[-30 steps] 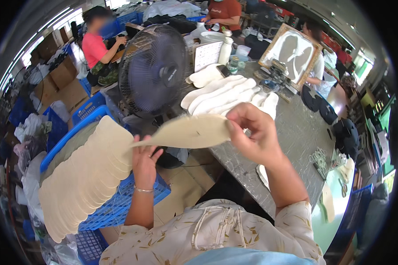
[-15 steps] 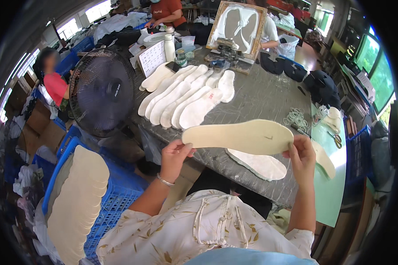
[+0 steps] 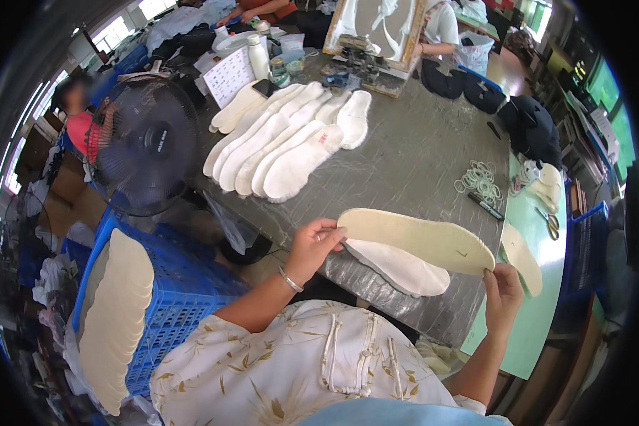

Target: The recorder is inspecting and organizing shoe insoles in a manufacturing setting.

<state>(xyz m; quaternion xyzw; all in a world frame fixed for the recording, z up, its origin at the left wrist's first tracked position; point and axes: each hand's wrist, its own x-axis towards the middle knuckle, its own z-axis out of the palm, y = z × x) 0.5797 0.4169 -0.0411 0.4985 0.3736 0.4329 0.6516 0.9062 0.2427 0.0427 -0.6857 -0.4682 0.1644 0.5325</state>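
Note:
A cream insole (image 3: pixel 419 238) with a small dark mark near one end is stretched between my two hands. My left hand (image 3: pixel 316 245) pinches its left end between thumb and fingers. At the opposite end, my right hand (image 3: pixel 503 290) grips the tip the same way. Just beneath and nearer to me lies a white insole (image 3: pixel 397 266) on the dark table, partly covered by the held one. Farther left on the table, several white fleecy insoles (image 3: pixel 284 153) overlap in a row, one with a red mark.
A blue crate (image 3: pixel 184 312) at left holds a stack of cream insoles (image 3: pixel 113 319). A black fan (image 3: pixel 149 145) stands beyond it. Rubber bands (image 3: pixel 479 182), a marker (image 3: pixel 484 206), scissors (image 3: pixel 549 221) and another cream insole (image 3: pixel 522 259) lie at right. A framed screen (image 3: pixel 376 28) stands at the back.
Both hands have shifted right and slightly nearer with the cream insole, which now slopes down toward the right, over the white insole. The whole view has turned a little.

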